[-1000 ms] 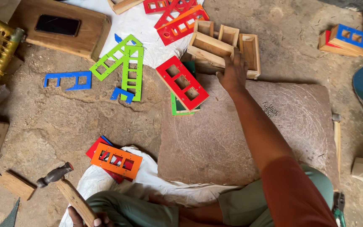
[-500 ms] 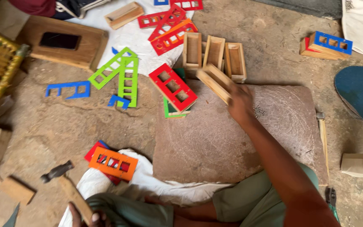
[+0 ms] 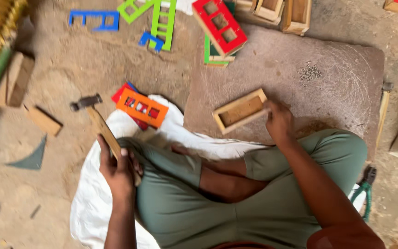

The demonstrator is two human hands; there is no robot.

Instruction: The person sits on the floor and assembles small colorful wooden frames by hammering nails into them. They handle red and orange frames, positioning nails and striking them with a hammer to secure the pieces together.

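Gripping the hammer by its wooden handle, your left hand is closed tight; your right hand pinches the open wooden box on the stone slab.

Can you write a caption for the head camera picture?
Left hand grips a hammer; right hand holds a wooden box.

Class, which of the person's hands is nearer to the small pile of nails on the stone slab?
Right. The right hand holds the wooden box, just below the nails; the left hand grips the hammer, far off left.
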